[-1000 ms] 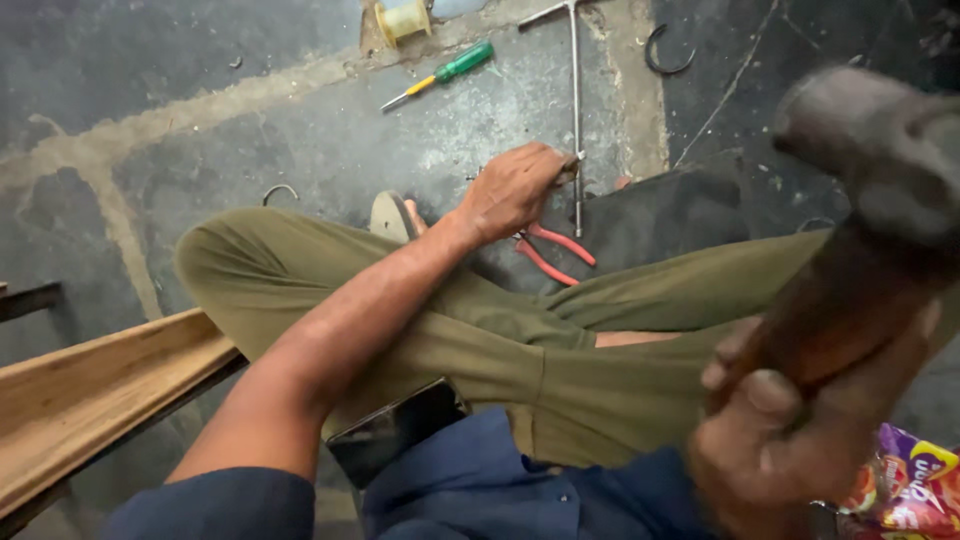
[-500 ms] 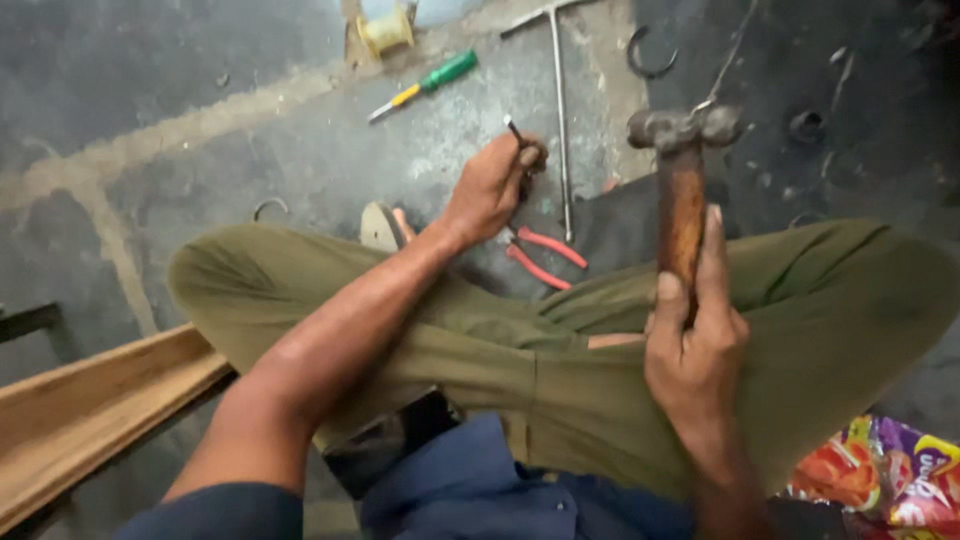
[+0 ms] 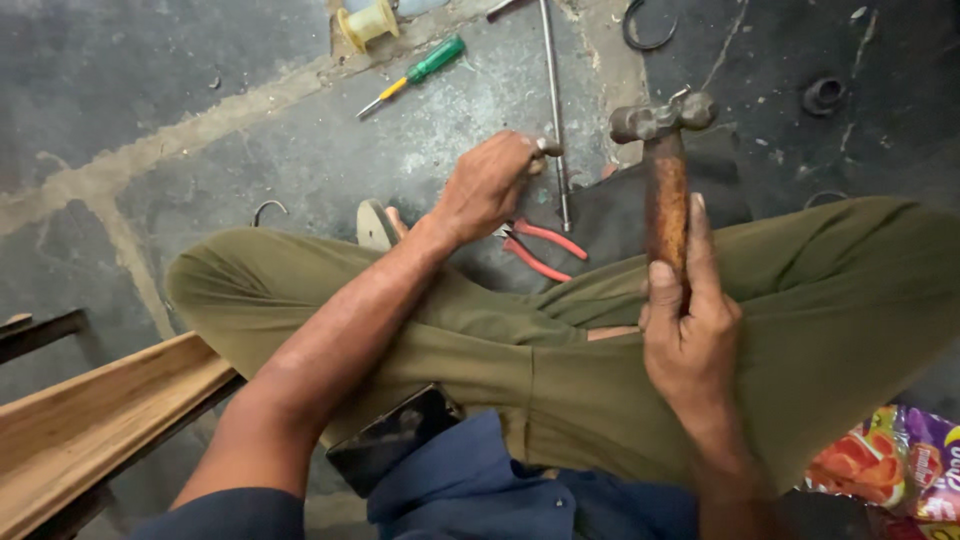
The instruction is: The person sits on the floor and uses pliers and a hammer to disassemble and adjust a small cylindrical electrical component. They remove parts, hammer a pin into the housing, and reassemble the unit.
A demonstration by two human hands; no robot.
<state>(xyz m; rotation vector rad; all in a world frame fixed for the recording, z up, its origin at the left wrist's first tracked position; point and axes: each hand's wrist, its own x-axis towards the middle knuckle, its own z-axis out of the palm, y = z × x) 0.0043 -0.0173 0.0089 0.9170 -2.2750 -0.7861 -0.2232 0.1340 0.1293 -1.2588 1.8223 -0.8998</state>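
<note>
Hammer in right hand

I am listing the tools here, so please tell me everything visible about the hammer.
The hammer has a dull grey metal head, worn and rounded at both ends, on a reddish-brown wooden handle that looks rusty or stained. It is held roughly upright, head away from the person, above a dark patch on the floor. Only the right hand touches it, gripping the handle's lower end.
</note>
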